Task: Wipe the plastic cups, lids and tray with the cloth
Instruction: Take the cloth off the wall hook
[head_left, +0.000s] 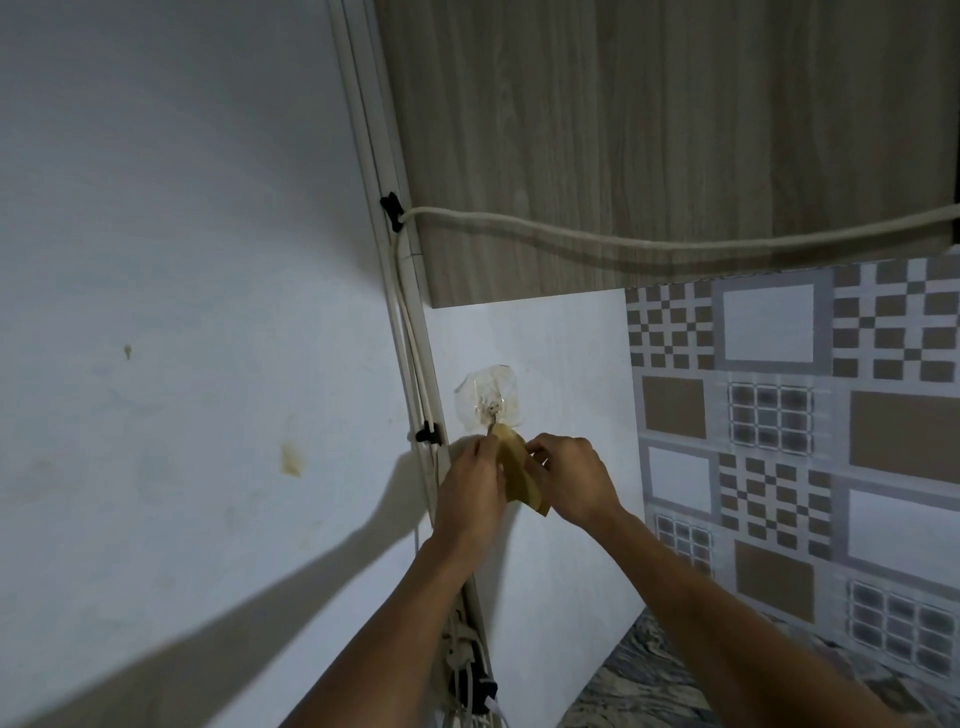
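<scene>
**A:** Where is the cloth?

**B:** The tan cloth (519, 475) is up against the wall, held between both hands just below a clear stick-on hook (488, 402). Its top corner meets the hook's metal prong. I cannot tell whether it is actually hooked on.

**A:** Which way does it lie?

**B:** It hangs folded, narrow at the top and wider below. Its long axis runs from the hook down and slightly to the right, with the pointed corner up and the broad edge at the bottom.

**A:** And the hands?

**B:** The left hand (470, 493) has a narrow grip, fingertips pinching the cloth's top left edge right by the hook. The right hand (576, 480) pinches the right edge a little lower. Both forearms reach up from the bottom of the view.

**A:** What is behind it?

**B:** A plain white panel (561, 353) carries the hook. Right of it are patterned tiles (805, 415) in grey, brown and white blocks and checks. Above is a wood-grain cupboard (675, 130), with a pale cord (623, 244) sagging across its lower front.

**A:** The left side?

**B:** A pale side wall (182, 260) with a few yellowish stains (291, 460). White cables (413, 338) run down the corner, held by a black clip (427, 434) just left of the left hand.

**A:** Anything below?

**B:** A strip of marbled grey table (675, 675) shows at the bottom right, under the tiles.
</scene>
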